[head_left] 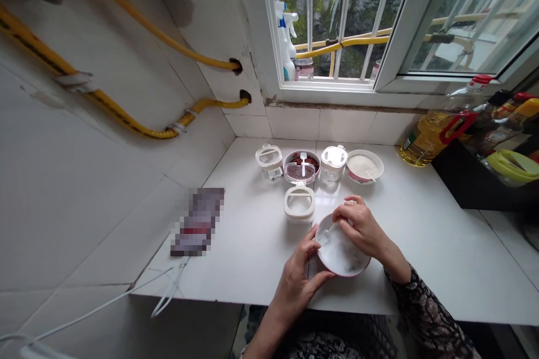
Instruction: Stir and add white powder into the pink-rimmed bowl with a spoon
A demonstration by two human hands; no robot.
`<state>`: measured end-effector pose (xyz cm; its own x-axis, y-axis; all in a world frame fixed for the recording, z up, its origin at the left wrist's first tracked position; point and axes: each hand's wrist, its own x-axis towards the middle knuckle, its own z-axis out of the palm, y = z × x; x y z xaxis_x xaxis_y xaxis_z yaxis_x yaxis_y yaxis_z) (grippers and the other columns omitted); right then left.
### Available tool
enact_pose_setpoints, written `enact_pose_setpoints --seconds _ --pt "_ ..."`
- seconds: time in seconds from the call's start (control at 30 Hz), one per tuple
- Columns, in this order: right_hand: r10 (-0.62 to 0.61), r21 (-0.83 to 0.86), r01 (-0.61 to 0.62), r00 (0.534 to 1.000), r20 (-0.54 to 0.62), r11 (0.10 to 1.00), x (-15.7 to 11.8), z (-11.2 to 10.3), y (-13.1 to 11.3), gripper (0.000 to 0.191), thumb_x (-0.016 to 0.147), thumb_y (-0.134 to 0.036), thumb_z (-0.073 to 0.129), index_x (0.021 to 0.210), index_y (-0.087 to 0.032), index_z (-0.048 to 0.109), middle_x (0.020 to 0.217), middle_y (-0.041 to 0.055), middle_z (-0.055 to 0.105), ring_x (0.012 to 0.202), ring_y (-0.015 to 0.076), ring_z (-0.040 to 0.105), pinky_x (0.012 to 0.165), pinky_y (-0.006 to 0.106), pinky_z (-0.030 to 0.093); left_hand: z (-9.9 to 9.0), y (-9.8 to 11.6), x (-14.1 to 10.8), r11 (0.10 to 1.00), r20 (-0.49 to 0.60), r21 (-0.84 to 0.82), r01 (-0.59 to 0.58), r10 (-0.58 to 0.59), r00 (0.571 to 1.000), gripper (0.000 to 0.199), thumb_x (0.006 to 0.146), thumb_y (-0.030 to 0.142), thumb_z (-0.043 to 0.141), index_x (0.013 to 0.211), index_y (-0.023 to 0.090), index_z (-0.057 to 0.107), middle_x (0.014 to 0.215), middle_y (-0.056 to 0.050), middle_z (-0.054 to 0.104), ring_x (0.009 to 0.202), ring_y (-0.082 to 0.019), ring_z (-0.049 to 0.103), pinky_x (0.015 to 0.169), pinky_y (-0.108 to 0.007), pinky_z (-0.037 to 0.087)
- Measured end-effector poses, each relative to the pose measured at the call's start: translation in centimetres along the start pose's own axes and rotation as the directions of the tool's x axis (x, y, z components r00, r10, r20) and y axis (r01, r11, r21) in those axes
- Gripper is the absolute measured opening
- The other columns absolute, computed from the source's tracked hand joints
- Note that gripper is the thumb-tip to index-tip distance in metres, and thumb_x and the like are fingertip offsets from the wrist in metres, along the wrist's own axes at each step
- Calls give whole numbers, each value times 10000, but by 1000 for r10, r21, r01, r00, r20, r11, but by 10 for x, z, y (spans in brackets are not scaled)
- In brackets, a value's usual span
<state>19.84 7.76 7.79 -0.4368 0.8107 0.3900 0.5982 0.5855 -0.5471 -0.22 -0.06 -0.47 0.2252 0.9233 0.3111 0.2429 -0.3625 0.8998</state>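
Observation:
A white bowl [347, 255] with a pink rim holds a white substance near the counter's front edge. My left hand [298, 269] grips its left side, thumb at the bottom rim and fingers at the upper left. Over the bowl, my right hand [357, 224] pinches a small white spoon [329, 231] whose end is in the bowl. Just behind stands a clear container [298, 205] with its lid [299, 173] flipped open. Farther back are a bowl of dark red bits [310, 161], two lidded containers [269, 161] [334, 162] and a bowl of white grains [364, 166] with a spoon.
On the white counter [244, 247], a pixelated item [197, 223] lies at the left beside a white cable [168, 289]. An oil bottle [425, 134] and a black box [458, 174] of bottles stand at the right. Yellow pipes [138, 120] run along the left wall.

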Motion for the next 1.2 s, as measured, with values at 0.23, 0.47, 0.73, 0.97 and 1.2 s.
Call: enact_pose_setpoints --seconds 0.23,0.47,0.73,0.97,1.2 --pt "190 202 -178 981 -43 963 -1 -7 0 215 771 -132 458 676 -235 622 569 -13 633 731 200 608 881 372 446 0 0 0 1000 12 -20 20 -20 1000 407 827 284 772 1166 230 552 1528 -190 496 1361 -316 558 1055 -456 537" --pt "432 504 -390 901 37 771 2 -12 -3 174 727 -243 486 649 -203 636 525 -10 593 540 152 532 604 285 427 0 -1 0 1000 7 -12 8 -8 1000 402 819 259 772 1154 224 552 1511 -193 514 1344 -314 575 1053 -459 539" --pt "561 700 -443 825 72 561 4 -11 4 128 701 -270 556 663 -183 644 505 -13 578 498 135 510 520 264 400 1 0 1 999 19 -31 6 -6 1000 385 844 299 752 1151 232 530 1514 -198 505 1369 -311 551 1059 -466 538" --pt "379 513 -224 898 -221 829 13 1 -12 141 915 -304 548 914 -209 652 785 38 715 742 195 685 714 324 527 1 0 2 999 6 -5 -33 33 999 383 844 292 756 1147 230 530 1504 -199 518 1392 -328 519 1088 -486 512" --pt "-203 -53 196 961 -190 979 16 10 -18 281 944 -63 437 1012 -222 658 896 47 767 791 200 672 953 439 444 1 2 2 1000 -3 -15 -20 20 1000 398 838 298 767 1153 238 531 1515 -184 511 1380 -319 536 1046 -446 550"
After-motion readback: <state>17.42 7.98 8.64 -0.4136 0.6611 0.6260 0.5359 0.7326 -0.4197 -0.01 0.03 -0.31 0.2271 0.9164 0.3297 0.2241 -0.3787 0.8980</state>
